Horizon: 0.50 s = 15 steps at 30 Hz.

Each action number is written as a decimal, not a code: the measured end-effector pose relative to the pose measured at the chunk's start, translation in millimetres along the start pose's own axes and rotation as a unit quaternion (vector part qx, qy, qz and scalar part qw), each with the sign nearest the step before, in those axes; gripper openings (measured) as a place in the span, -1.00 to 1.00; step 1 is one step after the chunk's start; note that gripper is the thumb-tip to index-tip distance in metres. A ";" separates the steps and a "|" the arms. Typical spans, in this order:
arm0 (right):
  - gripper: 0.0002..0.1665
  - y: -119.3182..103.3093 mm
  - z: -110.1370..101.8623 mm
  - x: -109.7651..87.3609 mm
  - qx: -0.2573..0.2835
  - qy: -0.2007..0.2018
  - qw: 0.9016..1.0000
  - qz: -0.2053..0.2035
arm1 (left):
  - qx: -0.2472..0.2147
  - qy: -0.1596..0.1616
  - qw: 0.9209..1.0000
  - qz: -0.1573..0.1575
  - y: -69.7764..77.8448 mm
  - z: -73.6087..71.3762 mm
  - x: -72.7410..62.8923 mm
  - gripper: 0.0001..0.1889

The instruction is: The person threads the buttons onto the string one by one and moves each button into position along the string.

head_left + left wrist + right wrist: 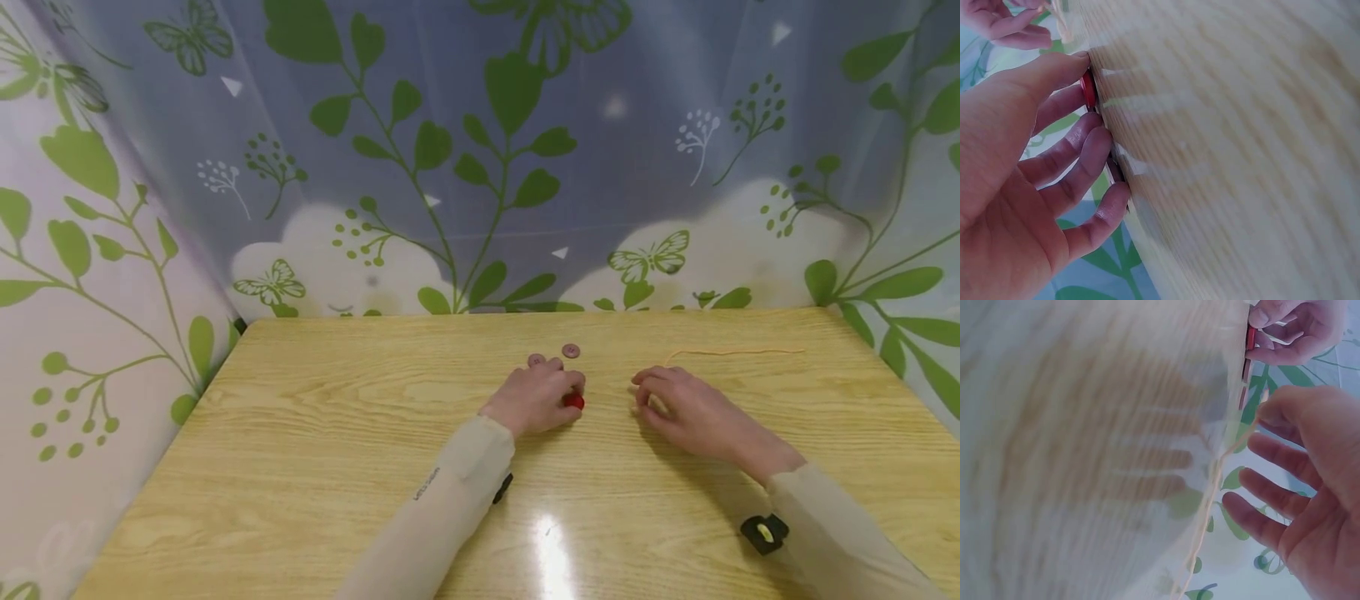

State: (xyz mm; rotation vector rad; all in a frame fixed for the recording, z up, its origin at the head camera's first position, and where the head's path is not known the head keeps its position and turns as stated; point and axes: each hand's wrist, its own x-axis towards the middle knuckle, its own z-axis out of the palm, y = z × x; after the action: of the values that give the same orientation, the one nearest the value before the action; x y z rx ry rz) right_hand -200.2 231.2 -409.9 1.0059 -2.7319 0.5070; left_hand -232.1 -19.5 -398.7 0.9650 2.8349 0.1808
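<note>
2 brown buttons (571, 351) lie near frame centre beside the left hand (536, 398), thumb and finger pinching a red button (574, 402); centre-right, the right hand (690, 412) pinches orange string (735, 353).

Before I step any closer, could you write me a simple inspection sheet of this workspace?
Surface: light wood-grain table, with bright glare at the near side.
Job's things: small round red disc; two flat, round, brownish-pink buttons beyond it; thin pale-orange string trailing rightward across the table.
Clutter: nothing seen.
Grips: left grip, a bare hand, pinches the red disc; right grip, also bare, pinches the string.
Cables: nothing seen.
Surroundings: curtain-like backdrop patterned with green leaves and butterflies.
</note>
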 end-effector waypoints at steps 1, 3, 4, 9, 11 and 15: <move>-0.81 -0.3 -0.5 0.3 0.003 0.003 1.000 0.001 | 0.003 -0.001 1.000 -0.001 0.2 -0.4 0.1 -0.89; -0.80 -1.0 -1.2 -0.1 0.011 0.010 1.000 0.004 | 0.006 -0.001 1.000 0.000 0.2 -0.4 0.0 -0.92; -0.81 -1.5 -1.4 -0.3 0.014 0.013 1.000 0.006 | 0.008 -0.002 1.000 0.001 0.3 -0.5 -0.6 -0.94; -0.85 -4.2 -0.4 -1.1 0.041 0.030 0.998 0.029 | -0.012 -0.004 1.000 0.005 -2.1 -0.7 -3.9 -0.94; -0.85 -5.3 -0.4 -0.8 0.060 0.038 0.997 0.034 | -0.032 -0.003 0.999 0.007 -4.6 -0.5 -4.6 -0.89; -0.83 -8.2 -1.6 0.6 0.097 0.052 0.994 0.025 | -0.084 0.005 0.996 0.010 -10.7 -0.5 -8.1 -0.83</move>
State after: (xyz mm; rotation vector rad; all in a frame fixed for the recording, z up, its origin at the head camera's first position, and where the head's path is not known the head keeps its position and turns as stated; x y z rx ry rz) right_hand -195.2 225.6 -406.2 0.9247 -2.6597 0.8245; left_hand -232.3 -32.9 -399.1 0.9593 2.7663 0.4189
